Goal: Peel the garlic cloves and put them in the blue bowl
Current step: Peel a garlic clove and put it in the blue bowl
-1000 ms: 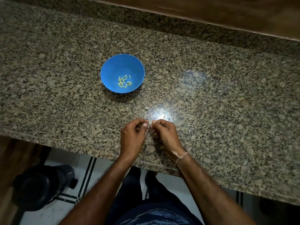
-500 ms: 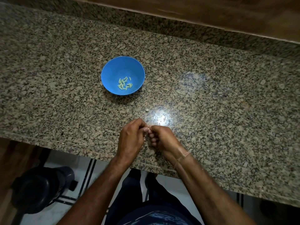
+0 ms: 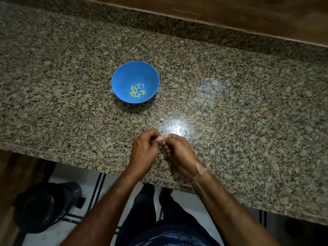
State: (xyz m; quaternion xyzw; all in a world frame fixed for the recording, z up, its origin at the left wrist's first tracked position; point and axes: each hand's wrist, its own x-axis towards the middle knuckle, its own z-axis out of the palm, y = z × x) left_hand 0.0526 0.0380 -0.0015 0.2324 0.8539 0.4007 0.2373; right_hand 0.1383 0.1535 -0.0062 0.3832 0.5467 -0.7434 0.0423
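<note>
Pinching a clove (image 3: 162,138), barely showing, between curled fingertips of left hand (image 3: 144,148) and right hand (image 3: 179,150), thumbs meeting, over the counter (image 3: 230,112) near its front edge. Farther back, well apart from the hands: bowl (image 3: 124,75) holding a small heap of peeled cloves (image 3: 137,90). Between bowl and hands, a pale scrap (image 3: 161,119). Below the front edge, left, on the floor: a dark bin (image 3: 44,205).
</note>
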